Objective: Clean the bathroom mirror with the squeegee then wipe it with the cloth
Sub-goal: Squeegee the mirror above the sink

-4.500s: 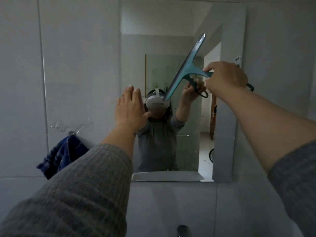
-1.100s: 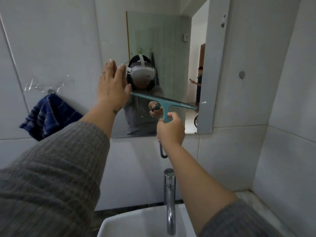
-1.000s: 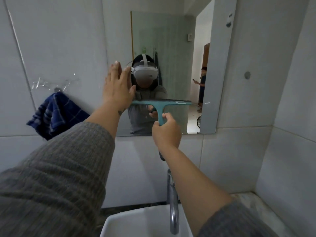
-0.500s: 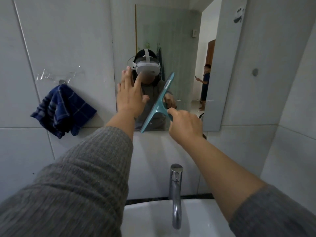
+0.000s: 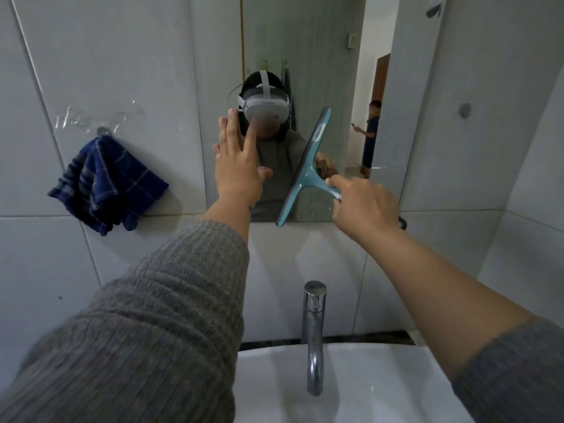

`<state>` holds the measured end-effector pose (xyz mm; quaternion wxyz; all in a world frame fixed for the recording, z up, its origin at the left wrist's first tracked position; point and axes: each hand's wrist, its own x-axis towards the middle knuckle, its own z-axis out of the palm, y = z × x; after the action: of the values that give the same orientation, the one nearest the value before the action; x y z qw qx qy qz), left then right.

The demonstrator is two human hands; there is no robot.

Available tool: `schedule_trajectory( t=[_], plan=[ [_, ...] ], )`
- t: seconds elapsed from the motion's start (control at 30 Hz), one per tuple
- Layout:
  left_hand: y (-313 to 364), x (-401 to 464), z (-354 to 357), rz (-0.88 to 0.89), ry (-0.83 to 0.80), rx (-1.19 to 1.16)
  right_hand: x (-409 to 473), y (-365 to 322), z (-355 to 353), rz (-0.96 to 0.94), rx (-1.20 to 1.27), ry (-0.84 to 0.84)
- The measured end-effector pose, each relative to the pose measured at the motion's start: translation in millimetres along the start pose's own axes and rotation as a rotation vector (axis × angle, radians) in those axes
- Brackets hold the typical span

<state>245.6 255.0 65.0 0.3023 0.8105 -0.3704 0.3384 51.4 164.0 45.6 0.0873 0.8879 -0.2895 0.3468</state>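
Just ahead of the right hand [image 5: 364, 206], the squeegee [image 5: 306, 166] lies against the lower part of the mirror [image 5: 335, 71] — blade tilted, upper tip leaning right, lower tip at the mirror's bottom edge. The right hand is clenched around the handle, thumb and fingers wrapped near the T-joint; the handle's dark end shows past the heel of the hand.

To the left of it, the left hand [image 5: 238, 166] is spread flat and empty, palm toward the glass, fingers up. Whether it presses the mirror or only hovers close, I cannot tell.

Well left of the left hand, the cloth [image 5: 105, 186] hangs from a wall hook on the tiles, bunched and untouched — the wiping step is not yet begun.

Handling, as judgement: the squeegee looks light, stiff plastic with a softer blade edge; hold at the handle close to the crossbar, as now, for even pressure. Wet plastic may be slippery. The mirror is rigid, fragile at its edges; firm but not hard pressure suits it. The cloth is soft and limp; take it by a bunched handful off the hook.

Below both forearms stand the tap [image 5: 314, 337] and the sink [image 5: 381, 389].
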Motion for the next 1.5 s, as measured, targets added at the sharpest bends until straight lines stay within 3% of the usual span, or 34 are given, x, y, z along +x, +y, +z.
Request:
schedule_trajectory(
  t=[0.37,0.6,0.93,1.2,1.5],
  plan=[
    [6.2,-2.2,-0.4,-0.001,0.039,-0.005,-12.2,50.8,-5.1,0.222,0.111,-0.018],
    [27.9,-19.3,17.7,0.068,0.044,-0.011,-29.0,71.9,11.2,0.486,0.352,-0.039],
    [28.5,-39.5,36.9,0.072,-0.017,0.018,-58.9,51.1,47.1,0.758,0.735,-0.008],
    [26.7,-40.0,39.4,0.063,-0.011,0.041,-74.6,18.7,66.0,0.822,0.878,-0.026],
    [27.8,-39.4,38.0,0.082,-0.019,0.059,-84.9,12.3,65.4,0.669,0.648,-0.093]
  ],
)
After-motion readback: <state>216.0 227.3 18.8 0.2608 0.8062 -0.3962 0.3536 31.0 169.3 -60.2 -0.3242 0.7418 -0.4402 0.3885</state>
